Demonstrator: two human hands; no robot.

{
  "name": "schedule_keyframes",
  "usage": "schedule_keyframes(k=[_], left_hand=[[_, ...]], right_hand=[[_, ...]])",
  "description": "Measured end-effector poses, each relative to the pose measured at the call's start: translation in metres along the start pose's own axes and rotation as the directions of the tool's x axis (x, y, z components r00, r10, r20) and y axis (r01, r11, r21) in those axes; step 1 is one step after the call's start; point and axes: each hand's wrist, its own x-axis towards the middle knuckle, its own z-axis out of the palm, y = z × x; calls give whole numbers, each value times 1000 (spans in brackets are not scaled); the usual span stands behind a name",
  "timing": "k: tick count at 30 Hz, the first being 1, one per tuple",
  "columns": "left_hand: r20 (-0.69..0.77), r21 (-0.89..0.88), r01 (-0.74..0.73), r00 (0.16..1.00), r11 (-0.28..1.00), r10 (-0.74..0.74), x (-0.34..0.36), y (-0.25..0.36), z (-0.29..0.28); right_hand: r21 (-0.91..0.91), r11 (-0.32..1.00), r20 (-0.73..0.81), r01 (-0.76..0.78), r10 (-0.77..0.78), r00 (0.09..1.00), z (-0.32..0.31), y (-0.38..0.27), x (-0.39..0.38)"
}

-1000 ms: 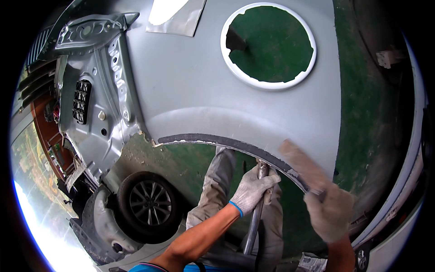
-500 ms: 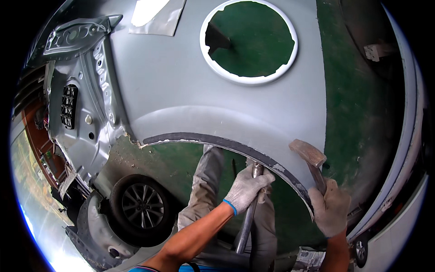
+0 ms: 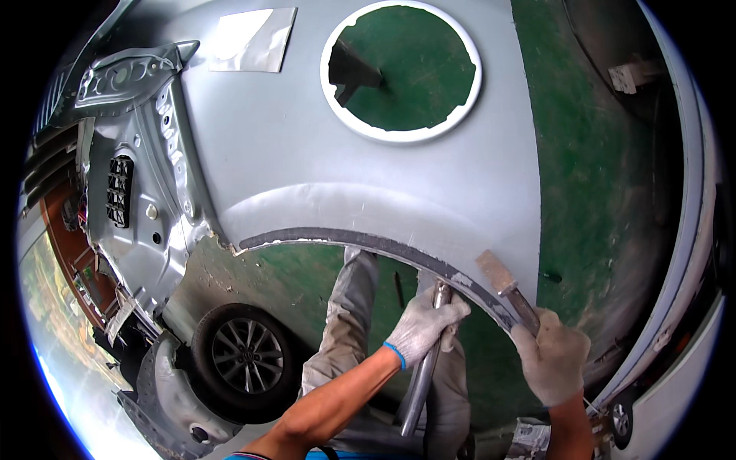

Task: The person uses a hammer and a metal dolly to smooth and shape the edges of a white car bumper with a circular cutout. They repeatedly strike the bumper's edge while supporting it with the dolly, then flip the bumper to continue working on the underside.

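My left hand (image 3: 424, 328), in a white knit glove with a blue cuff, is closed round a metal bar (image 3: 418, 395). The bar slants upward, and its top end sits at or just under the curved wheel-arch edge (image 3: 414, 257) of a grey car body panel (image 3: 368, 172). A dark strip with chipped patches runs along that edge. My right hand (image 3: 553, 359), also gloved, grips a hammer (image 3: 498, 273) by its handle. The worn, blocky hammer head is over the panel beside the arch's right part; whether it touches is unclear.
A round opening with a white rim (image 3: 477, 73) is in the panel, and a shiny sheet (image 3: 253, 40) lies on it. A wheel (image 3: 244, 356) is at lower left, below bare inner bodywork (image 3: 146, 184). Green floor (image 3: 590, 192) shows at right, beside a pale curved body edge (image 3: 686, 207).
The hammer head has swung down and left, closer to the panel by the arch edge. My left hand keeps hold of the bar. The whole view has shifted slightly.
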Motion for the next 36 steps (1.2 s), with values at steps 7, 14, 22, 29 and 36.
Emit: schedule_keyframes(k=[7, 14, 22, 29, 36], left_hand=[[45, -10, -66, 997, 998, 66, 3, -1, 3], [0, -10, -12, 1000, 1000, 12, 1, -5, 2], [51, -1, -45, 998, 999, 45, 4, -5, 10], [19, 58, -27, 999, 998, 26, 6, -5, 6], [22, 59, -41, 999, 997, 40, 9, 0, 12]], right_hand=[[220, 975, -209, 19, 28, 978, -1, -5, -5], [89, 993, -13, -82, 83, 996, -9, -11, -1], [169, 981, -203, 96, -60, 977, -8, 3, -11], [209, 956, -24, -205, 215, 976, -10, -5, -10], [-18, 999, 12, -28, 28, 1000, -5, 0, 2]])
